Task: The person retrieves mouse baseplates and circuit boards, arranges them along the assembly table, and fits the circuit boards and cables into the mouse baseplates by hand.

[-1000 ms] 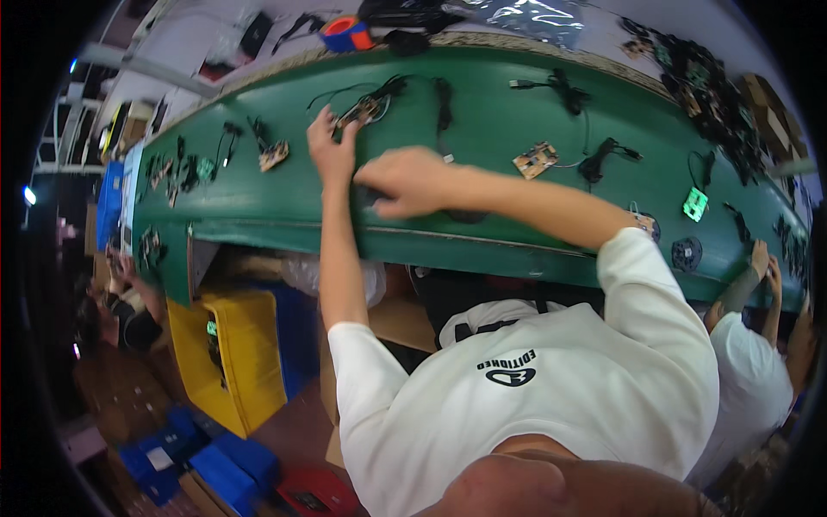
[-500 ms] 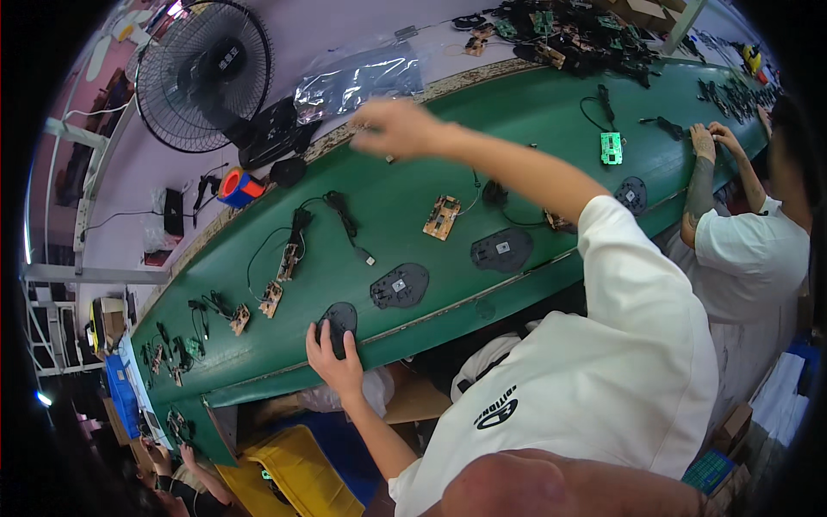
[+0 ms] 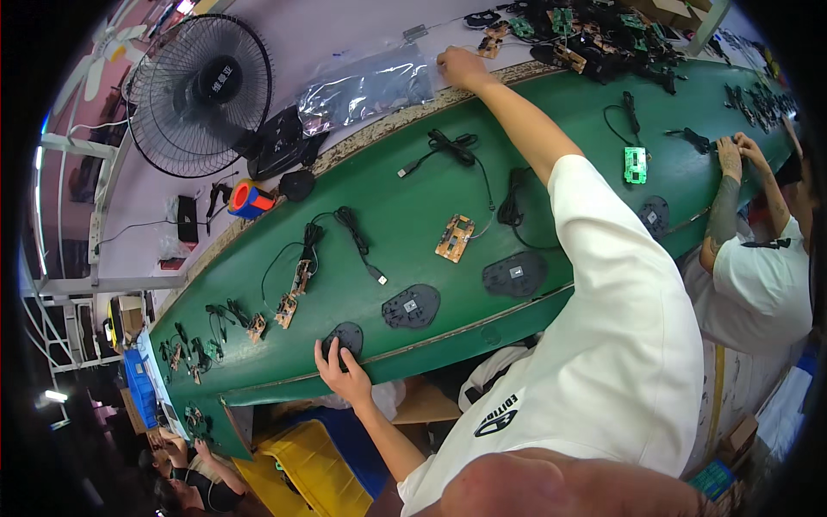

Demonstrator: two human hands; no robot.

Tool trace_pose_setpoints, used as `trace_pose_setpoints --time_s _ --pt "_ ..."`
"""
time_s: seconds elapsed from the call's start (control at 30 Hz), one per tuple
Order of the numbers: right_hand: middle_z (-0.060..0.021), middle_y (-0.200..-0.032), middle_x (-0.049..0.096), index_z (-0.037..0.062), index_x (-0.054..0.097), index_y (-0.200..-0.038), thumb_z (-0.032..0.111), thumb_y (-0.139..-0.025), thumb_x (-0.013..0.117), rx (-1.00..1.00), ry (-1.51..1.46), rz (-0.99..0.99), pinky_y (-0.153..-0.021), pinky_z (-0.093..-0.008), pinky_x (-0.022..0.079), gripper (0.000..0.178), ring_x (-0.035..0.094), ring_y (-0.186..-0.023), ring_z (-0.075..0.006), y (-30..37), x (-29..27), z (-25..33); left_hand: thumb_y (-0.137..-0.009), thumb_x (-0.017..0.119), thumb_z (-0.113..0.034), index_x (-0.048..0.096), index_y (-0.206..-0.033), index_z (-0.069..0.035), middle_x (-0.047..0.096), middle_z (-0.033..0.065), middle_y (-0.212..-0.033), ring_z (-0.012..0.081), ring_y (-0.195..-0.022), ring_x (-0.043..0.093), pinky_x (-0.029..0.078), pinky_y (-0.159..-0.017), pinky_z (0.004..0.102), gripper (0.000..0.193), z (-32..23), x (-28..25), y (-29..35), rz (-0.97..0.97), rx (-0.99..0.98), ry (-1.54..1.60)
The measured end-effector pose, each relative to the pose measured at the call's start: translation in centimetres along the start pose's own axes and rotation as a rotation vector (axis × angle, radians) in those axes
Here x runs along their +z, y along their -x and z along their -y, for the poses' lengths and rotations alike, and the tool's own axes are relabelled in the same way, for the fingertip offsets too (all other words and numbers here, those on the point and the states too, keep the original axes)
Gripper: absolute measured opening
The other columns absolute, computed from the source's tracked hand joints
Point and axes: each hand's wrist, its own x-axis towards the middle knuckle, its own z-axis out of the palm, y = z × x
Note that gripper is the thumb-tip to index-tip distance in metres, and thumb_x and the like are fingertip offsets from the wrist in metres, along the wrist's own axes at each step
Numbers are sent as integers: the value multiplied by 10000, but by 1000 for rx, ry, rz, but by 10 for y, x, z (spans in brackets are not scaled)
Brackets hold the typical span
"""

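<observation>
My left hand (image 3: 345,377) is low on the near side of the green conveyor belt. Its fingers grip the near edge of a black computer mouse base (image 3: 348,334). Two more bases, one mouse base (image 3: 411,307) and another mouse base (image 3: 515,274), lie to the right in a row. My right hand (image 3: 465,69) is stretched across the belt to the far ledge, beside a clear plastic bag (image 3: 366,90). Its fingers are curled together, and whatever is between them is hidden. Between my hands lie a brown circuit board (image 3: 454,238) and its coiled black cable (image 3: 452,146).
More boards with cables, such as a circuit board (image 3: 285,310), lie along the belt (image 3: 388,207). A fan (image 3: 202,95) and an orange-and-blue tape roll (image 3: 250,200) stand beyond. Boards and cables form a pile (image 3: 594,39) at far right. A co-worker (image 3: 745,276) works at right.
My right hand has moved right and farther away, from over the belt to the ledge beside the bag. My left hand stays at the mouse base. The whole view has shifted slightly.
</observation>
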Motion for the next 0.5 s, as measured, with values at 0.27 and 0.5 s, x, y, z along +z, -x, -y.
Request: trace_pose_setpoints --time_s 0.27,0.5 --pt "-181 -1085 703 91 720 -1027 295 -831 685 142 102 89 -911 -461 521 285 667 -1041 -363 -34 6 -88 -932 613 -180 710 -1154 -60 558 197 -1372 396 -1220 545 416 -1031 469 270 -8 0 -17 14 51 42" --pt "-230 -896 710 -6 725 -883 182 -818 655 87 -99 -114 -803 -474 539 212 688 -874 -397 9 -16 -34 -924 632 -193 721 -1157 -102 575 161 -1366 365 -1206 556 412 -1016 441 266 5 -9 -4 -8 60 -3"
